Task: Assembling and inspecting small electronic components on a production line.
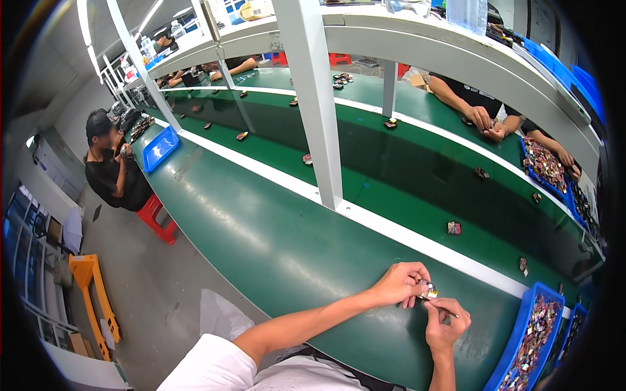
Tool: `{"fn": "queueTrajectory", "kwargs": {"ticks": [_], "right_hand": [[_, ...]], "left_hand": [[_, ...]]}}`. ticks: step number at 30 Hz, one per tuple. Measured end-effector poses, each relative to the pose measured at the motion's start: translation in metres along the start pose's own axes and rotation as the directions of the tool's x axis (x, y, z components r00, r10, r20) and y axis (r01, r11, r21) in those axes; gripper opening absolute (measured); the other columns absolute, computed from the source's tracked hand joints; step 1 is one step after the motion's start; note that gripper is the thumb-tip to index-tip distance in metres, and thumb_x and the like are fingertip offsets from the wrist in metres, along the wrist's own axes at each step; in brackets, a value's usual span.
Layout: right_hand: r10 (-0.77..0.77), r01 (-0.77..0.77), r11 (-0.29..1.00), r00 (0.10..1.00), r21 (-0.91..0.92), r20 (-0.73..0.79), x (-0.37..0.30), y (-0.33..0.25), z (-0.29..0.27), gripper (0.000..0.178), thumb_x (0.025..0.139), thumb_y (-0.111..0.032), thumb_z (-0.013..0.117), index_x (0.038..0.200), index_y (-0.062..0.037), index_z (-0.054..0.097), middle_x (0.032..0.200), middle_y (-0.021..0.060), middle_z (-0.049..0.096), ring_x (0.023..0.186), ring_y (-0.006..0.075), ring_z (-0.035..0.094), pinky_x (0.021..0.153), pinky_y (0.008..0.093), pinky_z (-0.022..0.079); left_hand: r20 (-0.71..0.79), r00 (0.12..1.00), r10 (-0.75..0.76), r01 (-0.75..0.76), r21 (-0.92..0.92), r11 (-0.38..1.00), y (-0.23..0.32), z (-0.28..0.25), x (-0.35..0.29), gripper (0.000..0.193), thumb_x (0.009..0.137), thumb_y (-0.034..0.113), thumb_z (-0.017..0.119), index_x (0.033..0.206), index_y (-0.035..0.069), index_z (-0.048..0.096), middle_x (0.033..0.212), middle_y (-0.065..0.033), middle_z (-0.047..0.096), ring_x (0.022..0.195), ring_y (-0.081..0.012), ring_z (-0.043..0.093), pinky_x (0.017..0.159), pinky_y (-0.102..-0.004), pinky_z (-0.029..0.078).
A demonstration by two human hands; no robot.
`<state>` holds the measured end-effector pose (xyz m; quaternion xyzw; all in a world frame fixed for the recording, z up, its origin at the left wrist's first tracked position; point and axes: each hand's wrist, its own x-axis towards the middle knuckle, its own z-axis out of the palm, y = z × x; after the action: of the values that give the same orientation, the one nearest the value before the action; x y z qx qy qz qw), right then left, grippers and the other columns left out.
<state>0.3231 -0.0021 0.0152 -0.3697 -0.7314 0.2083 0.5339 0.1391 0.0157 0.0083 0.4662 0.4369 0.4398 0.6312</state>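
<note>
Above the green work table [274, 228], my left hand [403, 284] pinches a small electronic part [428, 290] with a black edge and a white and yellow face. Close beside it, my right hand [447, 323] has its thumb and forefinger pressed together at the part's lower edge. A thin, dark, stick-like tool [454, 315] shows between the right fingers; its exact kind is too small to make out. To the right of that hand stands a blue tray [506, 365] heaped with many small red, white and gold parts.
Beyond a white rail [404, 243] runs a green conveyor belt [391, 195] with similar small parts scattered on it. A white post [312, 98] rises from the rail to an overhead shelf. Co-workers sit across the belt and at far left, near an empty blue tray [160, 149].
</note>
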Motion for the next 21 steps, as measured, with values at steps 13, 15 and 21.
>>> {"fn": "queueTrajectory", "kwargs": {"ticks": [13,15,21], "right_hand": [[0.015,-0.014,1.0,1.0,0.017,-0.018,0.004,0.005,-0.002,0.016,0.071,0.008,0.081,0.078,-0.0011,0.068,0.072,0.01,0.071,0.042,0.0068,0.043,0.042,0.0223,0.028],[0.03,-0.03,0.999,0.999,0.011,-0.024,0.002,0.006,-0.005,0.016,0.071,0.009,0.079,0.077,-0.0014,0.068,0.073,0.0079,0.07,0.045,0.0058,0.043,0.043,0.0219,0.029],[0.015,-0.015,1.0,1.0,-0.026,-0.015,-0.001,0.005,-0.008,0.015,0.072,0.009,0.077,0.078,-0.0012,0.068,0.073,0.0046,0.067,0.048,0.0047,0.043,0.045,0.0211,0.029]], "left_hand": [[0.029,1.0,-0.001,0.001,-0.007,1.0,-0.002,0.0,0.009,0.014,0.095,0.002,0.061,0.108,-0.005,0.06,0.087,-0.0116,0.067,0.055,-0.0152,0.065,0.045,-0.0264,0.051],[0.036,0.999,-0.004,0.005,-0.047,0.999,-0.002,0.001,0.011,0.014,0.097,0.004,0.059,0.108,-0.005,0.06,0.089,-0.0121,0.068,0.056,-0.0154,0.066,0.045,-0.0263,0.051],[-0.014,1.0,-0.021,0.021,-0.036,0.999,-0.003,0.007,0.011,0.012,0.098,0.003,0.057,0.102,-0.007,0.062,0.083,-0.0128,0.068,0.053,-0.016,0.066,0.043,-0.0262,0.052]]}}
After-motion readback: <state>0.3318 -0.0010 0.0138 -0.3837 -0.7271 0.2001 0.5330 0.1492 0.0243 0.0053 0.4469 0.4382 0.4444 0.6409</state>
